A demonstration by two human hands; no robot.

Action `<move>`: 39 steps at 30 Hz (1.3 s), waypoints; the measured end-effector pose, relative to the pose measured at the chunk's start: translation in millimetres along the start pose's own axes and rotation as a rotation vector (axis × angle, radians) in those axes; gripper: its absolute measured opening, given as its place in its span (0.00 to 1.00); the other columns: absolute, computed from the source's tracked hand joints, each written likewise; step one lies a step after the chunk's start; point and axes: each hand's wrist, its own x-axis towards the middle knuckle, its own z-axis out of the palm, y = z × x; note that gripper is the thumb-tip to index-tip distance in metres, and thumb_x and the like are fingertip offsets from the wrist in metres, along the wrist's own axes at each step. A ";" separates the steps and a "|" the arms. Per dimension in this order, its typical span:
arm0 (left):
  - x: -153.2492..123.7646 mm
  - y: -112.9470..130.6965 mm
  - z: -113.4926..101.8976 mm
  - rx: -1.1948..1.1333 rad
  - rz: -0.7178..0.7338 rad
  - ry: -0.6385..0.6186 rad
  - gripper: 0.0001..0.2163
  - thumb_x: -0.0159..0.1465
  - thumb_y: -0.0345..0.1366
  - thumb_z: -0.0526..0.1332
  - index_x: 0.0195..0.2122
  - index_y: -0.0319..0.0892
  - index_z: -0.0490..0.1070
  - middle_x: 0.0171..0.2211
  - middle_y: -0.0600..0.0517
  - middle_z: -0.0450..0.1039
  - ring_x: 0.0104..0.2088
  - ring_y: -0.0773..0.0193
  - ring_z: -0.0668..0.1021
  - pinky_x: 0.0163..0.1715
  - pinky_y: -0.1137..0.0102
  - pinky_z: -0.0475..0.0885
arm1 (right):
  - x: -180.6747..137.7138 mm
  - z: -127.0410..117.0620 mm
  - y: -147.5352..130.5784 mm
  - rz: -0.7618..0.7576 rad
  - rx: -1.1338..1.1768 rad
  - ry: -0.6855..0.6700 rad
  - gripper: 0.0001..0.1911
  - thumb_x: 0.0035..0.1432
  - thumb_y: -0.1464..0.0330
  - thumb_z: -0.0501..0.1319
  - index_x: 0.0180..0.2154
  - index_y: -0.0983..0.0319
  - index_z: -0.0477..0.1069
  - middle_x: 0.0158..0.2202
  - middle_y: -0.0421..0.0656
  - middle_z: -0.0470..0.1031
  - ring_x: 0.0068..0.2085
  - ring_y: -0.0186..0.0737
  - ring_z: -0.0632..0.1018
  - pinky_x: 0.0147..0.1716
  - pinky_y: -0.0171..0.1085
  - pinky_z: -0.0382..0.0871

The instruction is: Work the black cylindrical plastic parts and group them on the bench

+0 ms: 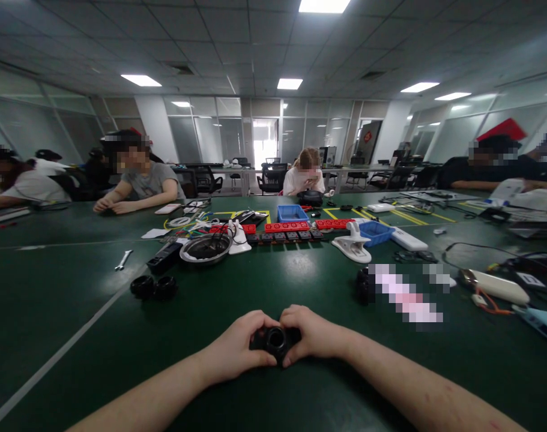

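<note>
A small black part with a round opening is held low over the green table in front of me. My left hand grips its left side, thumb below and fingers above. From the right, my right hand closes round the other side in the same way. The round opening faces up toward me between both thumbs; the part's ends are hidden by my fingers. Farther left lies a pair of black round parts. Right of my hands is another black part, beside a blurred-out patch.
The green table also holds a wrench, a round metal dish, a white clip stand, red power strips, a blue tray and cables. A person in grey and others sit around it.
</note>
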 end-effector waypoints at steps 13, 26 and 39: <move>1.7 1.5 -3.2 0.100 0.018 0.069 0.16 0.51 0.32 0.64 0.42 0.45 0.67 0.36 0.54 0.65 0.37 0.62 0.69 0.36 0.70 0.64 | -0.2 -1.7 -12.6 0.131 0.024 0.064 0.27 0.38 0.56 0.67 0.40 0.61 0.67 0.36 0.42 0.68 0.37 0.42 0.68 0.36 0.38 0.61; -0.6 5.8 4.9 0.091 -0.073 0.159 0.16 0.49 0.34 0.66 0.40 0.42 0.68 0.34 0.53 0.66 0.35 0.62 0.69 0.34 0.70 0.64 | 2.5 7.5 -13.2 0.281 -0.038 0.090 0.19 0.39 0.55 0.67 0.26 0.63 0.67 0.25 0.37 0.68 0.27 0.35 0.68 0.24 0.31 0.56; 1.8 -3.7 -4.1 0.067 0.090 0.062 0.20 0.52 0.31 0.64 0.47 0.47 0.66 0.36 0.54 0.67 0.36 0.63 0.70 0.37 0.72 0.64 | -2.6 -5.8 -10.4 0.125 -0.080 0.001 0.22 0.40 0.57 0.67 0.37 0.61 0.69 0.34 0.41 0.67 0.36 0.40 0.68 0.34 0.35 0.60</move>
